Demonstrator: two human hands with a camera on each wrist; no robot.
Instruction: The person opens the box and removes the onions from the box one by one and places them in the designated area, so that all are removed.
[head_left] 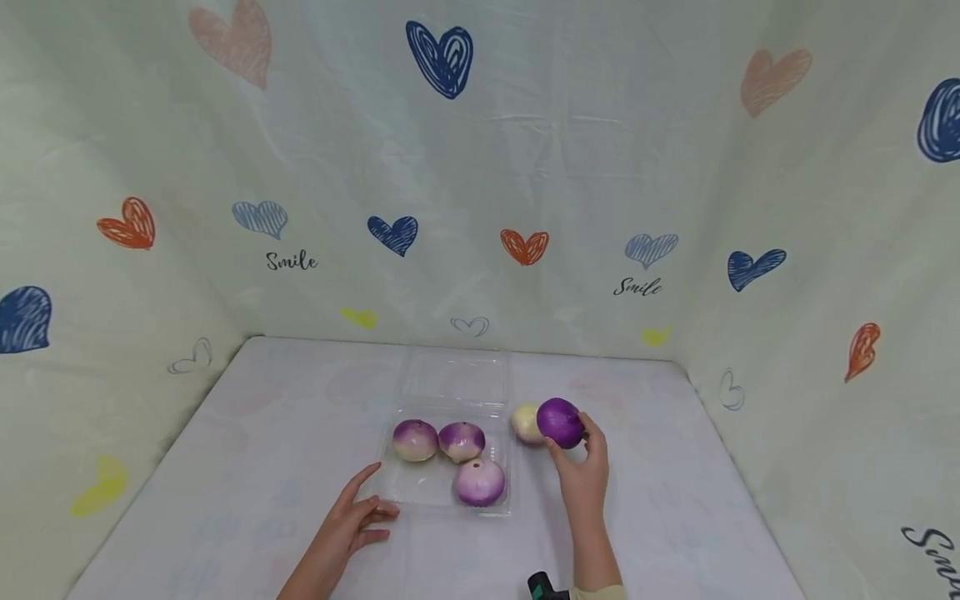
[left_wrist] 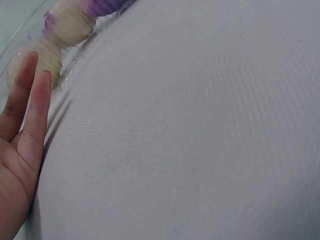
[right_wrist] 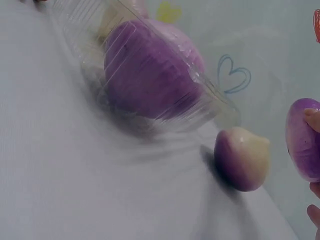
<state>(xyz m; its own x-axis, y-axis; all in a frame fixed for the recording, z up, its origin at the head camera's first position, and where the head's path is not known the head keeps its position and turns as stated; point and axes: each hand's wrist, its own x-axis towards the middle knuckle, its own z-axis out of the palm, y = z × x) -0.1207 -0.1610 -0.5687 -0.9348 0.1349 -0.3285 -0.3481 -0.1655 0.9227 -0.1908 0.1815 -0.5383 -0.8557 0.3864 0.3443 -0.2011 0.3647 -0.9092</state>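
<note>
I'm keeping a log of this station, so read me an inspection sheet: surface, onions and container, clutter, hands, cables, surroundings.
Surface: white table, faint coloured patches.
Job's things: clear container, lid open; three onions inside, fourth onion on the table to its right, purple onion held.
Clutter: only a dark device by the right sleeve, possibly worn.
Hands: left hand at the container's near left corner, contact unclear; right hand holds the purple onion.
Cables: nothing seen.
Surroundings: pale curtain printed with hearts and "Smile".

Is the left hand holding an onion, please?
No, the left hand grips nothing, its fingers apart at the near left corner of the clear container.
</note>
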